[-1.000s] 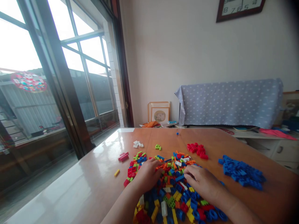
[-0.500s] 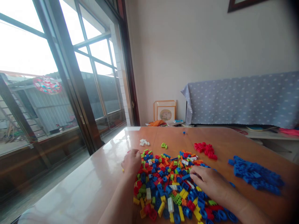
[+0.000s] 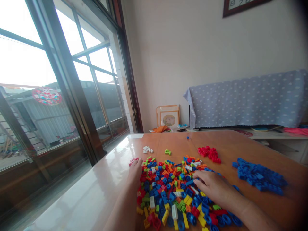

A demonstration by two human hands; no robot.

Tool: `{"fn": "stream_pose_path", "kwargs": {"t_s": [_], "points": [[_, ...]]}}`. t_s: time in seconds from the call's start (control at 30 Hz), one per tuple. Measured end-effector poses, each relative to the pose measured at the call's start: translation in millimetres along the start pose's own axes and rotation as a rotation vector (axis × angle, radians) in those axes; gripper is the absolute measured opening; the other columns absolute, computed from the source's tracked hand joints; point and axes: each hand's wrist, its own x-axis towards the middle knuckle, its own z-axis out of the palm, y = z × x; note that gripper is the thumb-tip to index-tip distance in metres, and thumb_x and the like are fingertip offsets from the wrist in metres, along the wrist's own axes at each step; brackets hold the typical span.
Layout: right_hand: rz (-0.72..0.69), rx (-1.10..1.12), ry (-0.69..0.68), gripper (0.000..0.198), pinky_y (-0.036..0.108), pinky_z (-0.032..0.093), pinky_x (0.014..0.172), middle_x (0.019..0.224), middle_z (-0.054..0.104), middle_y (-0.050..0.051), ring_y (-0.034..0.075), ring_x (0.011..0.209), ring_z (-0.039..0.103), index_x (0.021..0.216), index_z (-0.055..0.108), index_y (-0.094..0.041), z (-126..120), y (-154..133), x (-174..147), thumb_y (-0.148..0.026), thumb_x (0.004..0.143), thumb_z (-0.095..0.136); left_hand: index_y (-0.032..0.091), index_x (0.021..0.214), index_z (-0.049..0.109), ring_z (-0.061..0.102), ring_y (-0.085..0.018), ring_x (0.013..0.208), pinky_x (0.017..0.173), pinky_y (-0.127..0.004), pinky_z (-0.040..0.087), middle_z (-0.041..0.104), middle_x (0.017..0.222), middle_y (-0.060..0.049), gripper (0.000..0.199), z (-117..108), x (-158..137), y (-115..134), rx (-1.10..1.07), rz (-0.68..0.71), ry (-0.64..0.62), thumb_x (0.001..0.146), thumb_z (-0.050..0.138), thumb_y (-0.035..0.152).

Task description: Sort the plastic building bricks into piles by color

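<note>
A large mixed pile of toy building bricks [image 3: 168, 189] in blue, red, yellow, green, orange and white covers the near middle of the table. At its far left edge, my left hand [image 3: 135, 170] is beside red studded bricks [image 3: 133, 161]; its fingertips are mostly hidden, so whether it grips one is unclear. My right hand [image 3: 209, 183] hovers low over or rests on the pile's right side, fingers loosely bent and thumb apart. Close to its fingertips is a blue brick [image 3: 190, 182]. Nothing shows between thumb and fingers.
Sorted groups lie beyond the pile: white bricks [image 3: 147, 149], green bricks [image 3: 167, 152], red bricks [image 3: 209, 154] and, at the right, a large blue heap [image 3: 260, 176]. A small blue piece [image 3: 188, 137] sits near the table's [image 3: 175, 142] far edge. Glass windows are on the left.
My left hand has shifted slightly toward me, showing more of the red bricks beside it. My right hand stays almost still over the pile. The camera view has turned slightly.
</note>
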Motion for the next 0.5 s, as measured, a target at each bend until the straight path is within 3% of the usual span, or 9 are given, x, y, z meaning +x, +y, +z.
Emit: {"fn": "stream_pose_path", "kwargs": {"t_s": [0.2,0.5], "points": [[-0.013,-0.005,0.013,0.021,0.028,0.042,0.074,0.081,0.073,0.003,0.021,0.079,0.066,0.089,0.071,-0.026,-0.3,-0.1,0.1,-0.033,0.094,0.051,0.017,0.103,0.063,0.066,-0.025,0.09,0.077,-0.036,0.054,0.07,0.101,-0.013,0.065,2.3,-0.7,1.3,-0.274,-0.086,-0.042,0.088,0.041,0.076],[0.014,-0.032,0.028,0.023,0.03,0.04,0.073,0.086,0.075,0.002,0.022,0.083,0.068,0.09,0.069,-0.027,-3.5,-2.7,0.0,-0.033,0.096,0.048,0.019,0.102,0.067,0.065,-0.028,0.111,0.095,-0.035,0.049,0.072,0.113,-0.014,0.059,5.2,20.3,-9.1,-0.013,0.008,-0.013,0.098,0.03,0.064]]}}
